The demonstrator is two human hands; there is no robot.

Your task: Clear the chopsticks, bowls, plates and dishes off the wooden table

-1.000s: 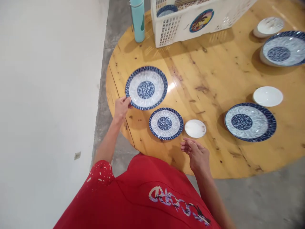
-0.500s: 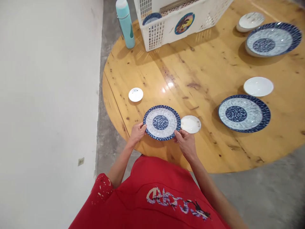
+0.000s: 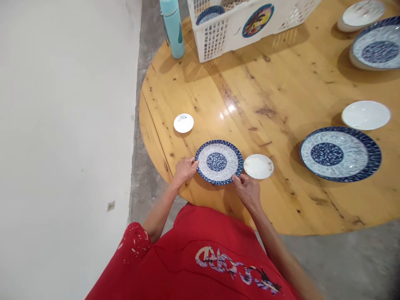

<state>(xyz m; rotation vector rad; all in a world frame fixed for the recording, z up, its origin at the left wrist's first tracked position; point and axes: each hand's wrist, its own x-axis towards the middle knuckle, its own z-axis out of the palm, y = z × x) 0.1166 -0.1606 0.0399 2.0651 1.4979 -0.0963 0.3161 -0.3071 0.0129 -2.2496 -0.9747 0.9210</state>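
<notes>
A round plate (image 3: 217, 162) with a dark blue patterned rim and centre lies level near the table's front edge. My left hand (image 3: 186, 169) is closed at its left rim, fingers curled against the edge. At the lower right rim, my right hand (image 3: 248, 190) pinches the edge between thumb and fingers. Just right of the plate is a small white dish (image 3: 258, 166) with faint marks at its rim, close to my right hand. A smaller white dish (image 3: 183, 123) with a little printed motif sits beyond the plate to the left.
Farther right are a larger blue-rimmed plate (image 3: 341, 154), a white bowl (image 3: 365, 115), a deep blue-rimmed bowl (image 3: 379, 52) and another pale bowl (image 3: 362, 16). A white plastic basket (image 3: 231, 37) holding dishes and a light blue bottle (image 3: 174, 33) stand at the back of the wooden table (image 3: 218, 87).
The camera view has shifted, so the table and dishes appear farther right. Both hands remain at the plate's rim; the left fingers sit slightly higher along it.
</notes>
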